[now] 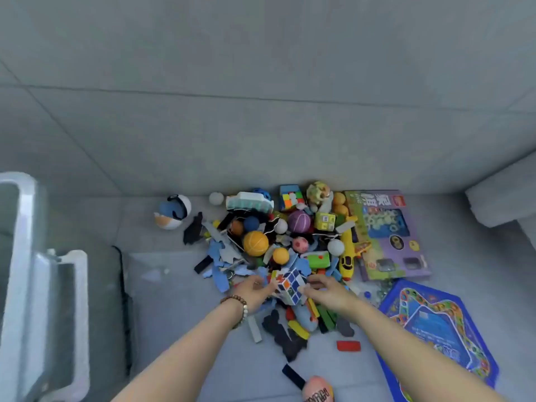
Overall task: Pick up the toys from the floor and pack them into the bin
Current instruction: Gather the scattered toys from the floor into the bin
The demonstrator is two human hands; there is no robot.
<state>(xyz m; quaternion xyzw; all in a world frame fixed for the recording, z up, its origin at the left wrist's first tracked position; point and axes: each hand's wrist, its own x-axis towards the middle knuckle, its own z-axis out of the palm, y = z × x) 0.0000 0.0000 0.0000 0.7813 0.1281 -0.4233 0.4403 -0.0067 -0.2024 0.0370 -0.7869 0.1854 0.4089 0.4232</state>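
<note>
Two grips, left [255, 290], right [326, 290], round cube [290, 285]

We see soft, even, cool light with a grey-blue cast over the floor [261, 126]; its source we cannot tell. Shadows are faint, only thin dark rims under the toy pile [290, 242]. The white rim of the bin [23, 227] at the left edge glares pale and loses detail. Everything is slightly blurred: print on the purple box [388, 233] smears, and stickers on the puzzle cube [288, 285], gripped by the left hand [255, 290] and right hand [327, 291], run soft. We note wide-angle bending in the tile joints [203, 92] and stretched forearms [174, 358] toward the bottom edge.
</note>
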